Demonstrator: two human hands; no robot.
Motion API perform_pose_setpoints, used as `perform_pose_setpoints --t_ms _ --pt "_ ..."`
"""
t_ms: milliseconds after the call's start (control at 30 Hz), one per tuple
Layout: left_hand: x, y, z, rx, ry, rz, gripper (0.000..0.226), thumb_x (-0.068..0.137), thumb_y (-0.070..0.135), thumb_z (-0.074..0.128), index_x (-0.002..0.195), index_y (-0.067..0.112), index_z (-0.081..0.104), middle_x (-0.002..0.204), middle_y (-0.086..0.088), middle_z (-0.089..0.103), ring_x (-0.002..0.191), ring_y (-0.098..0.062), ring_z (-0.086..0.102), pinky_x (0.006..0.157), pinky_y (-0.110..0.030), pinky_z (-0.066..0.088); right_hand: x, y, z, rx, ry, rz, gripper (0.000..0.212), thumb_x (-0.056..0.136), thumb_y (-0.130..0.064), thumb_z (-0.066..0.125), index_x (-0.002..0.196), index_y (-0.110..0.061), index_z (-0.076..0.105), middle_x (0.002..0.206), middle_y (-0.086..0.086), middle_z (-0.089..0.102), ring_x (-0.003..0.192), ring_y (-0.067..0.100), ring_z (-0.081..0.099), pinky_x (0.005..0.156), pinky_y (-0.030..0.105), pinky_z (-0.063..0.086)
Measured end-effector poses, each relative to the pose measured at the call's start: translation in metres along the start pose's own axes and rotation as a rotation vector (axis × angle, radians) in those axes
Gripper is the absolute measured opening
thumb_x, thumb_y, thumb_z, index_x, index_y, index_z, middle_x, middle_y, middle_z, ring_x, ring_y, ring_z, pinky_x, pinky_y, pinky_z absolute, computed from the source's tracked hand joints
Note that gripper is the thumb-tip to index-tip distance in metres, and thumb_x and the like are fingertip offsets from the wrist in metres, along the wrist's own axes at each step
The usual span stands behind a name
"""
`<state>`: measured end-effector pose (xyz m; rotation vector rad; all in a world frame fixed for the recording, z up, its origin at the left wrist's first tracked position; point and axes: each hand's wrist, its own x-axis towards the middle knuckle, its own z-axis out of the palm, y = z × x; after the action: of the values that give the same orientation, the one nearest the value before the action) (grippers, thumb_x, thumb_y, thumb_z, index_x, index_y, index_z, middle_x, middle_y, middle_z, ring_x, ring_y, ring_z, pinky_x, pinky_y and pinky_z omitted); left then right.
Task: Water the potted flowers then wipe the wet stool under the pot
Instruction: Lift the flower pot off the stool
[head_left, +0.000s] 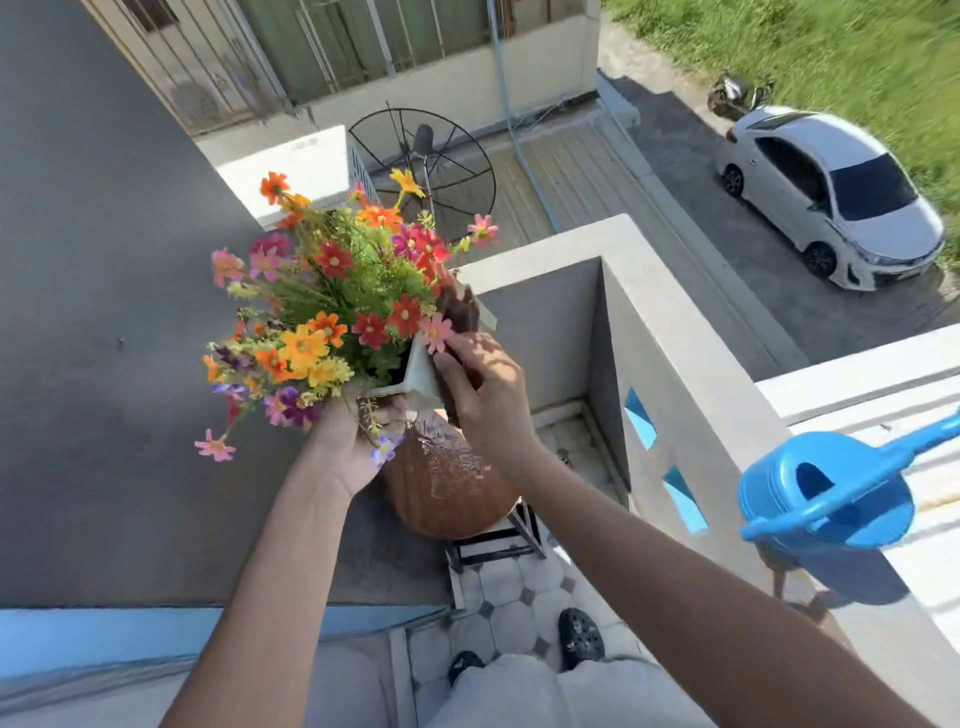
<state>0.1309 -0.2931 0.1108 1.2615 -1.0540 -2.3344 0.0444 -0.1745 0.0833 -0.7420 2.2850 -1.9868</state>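
Pale trousers and dark shoes fill the near edge, standing on a tiled balcony floor. Both bare arms reach forward to the pot, a white, square-rimmed one lifted clear above the stool. The left hand cups the pot's near side from below, fingers curled around it. The right hand grips the right rim, and a dark brown cloth appears pinched under its fingers against the pot; how firmly I cannot tell.

Under the pot, the stool's round brown seat glistens wet and sits on a dark metal frame, so the wiping looks not yet done. Flowers spread wide and tall over the rim, which likely makes the pot top-heavy, and its walls may be slick with water. Support under the base plus a rim hold seems safest; the stems are too flimsy to hold.

Further right, a blue can rests on the grey wall. Beyond lie a dish and a white car below.
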Motion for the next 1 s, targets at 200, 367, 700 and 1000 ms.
perform_pose_setpoints --t_ms 200,367,700,1000 --pt "0.014 -0.003 -0.010 0.114 0.071 0.065 0.032 0.106 0.011 0.022 0.097 0.006 0.052 0.073 -0.012 0.055 0.034 -0.009 0.053 0.033 -0.015 0.037 -0.044 0.021 0.000 -0.073 -0.071 -0.084 0.025 0.095 -0.009 0.063 0.118 -0.004 0.070 0.103 0.007 0.069 0.093 0.018 0.064 0.079 0.027 0.050" --pt "0.017 0.003 -0.016 0.290 0.021 0.030 0.029 0.103 0.018 0.029 0.092 0.004 0.052 0.052 -0.010 0.061 0.030 -0.010 0.046 0.031 -0.011 0.033 -0.009 0.007 0.002 0.132 0.034 -0.059 0.018 0.094 -0.007 0.061 0.105 -0.008 0.075 0.099 0.005 0.072 0.091 0.012 0.063 0.082 0.021 0.046" --pt "0.011 0.025 -0.039 0.534 -0.037 0.114 0.041 0.104 0.011 0.017 0.073 0.007 0.043 0.045 -0.009 0.052 0.025 -0.004 0.035 0.030 -0.008 0.023 0.081 0.017 -0.033 0.317 -0.111 0.206 0.019 0.096 -0.003 0.061 0.106 0.009 0.071 0.074 -0.014 0.075 0.060 -0.008 0.050 0.056 0.007 0.042" --pt "0.019 0.035 -0.049 0.547 -0.094 0.116 0.068 0.106 0.017 0.019 0.051 0.020 0.058 0.036 0.006 0.044 0.022 0.001 0.031 0.030 -0.007 0.020 0.097 -0.006 -0.050 0.122 -0.570 0.414 0.026 0.084 -0.016 0.069 0.070 0.004 0.060 0.062 0.010 0.068 0.053 0.011 0.052 0.054 0.023 0.040"
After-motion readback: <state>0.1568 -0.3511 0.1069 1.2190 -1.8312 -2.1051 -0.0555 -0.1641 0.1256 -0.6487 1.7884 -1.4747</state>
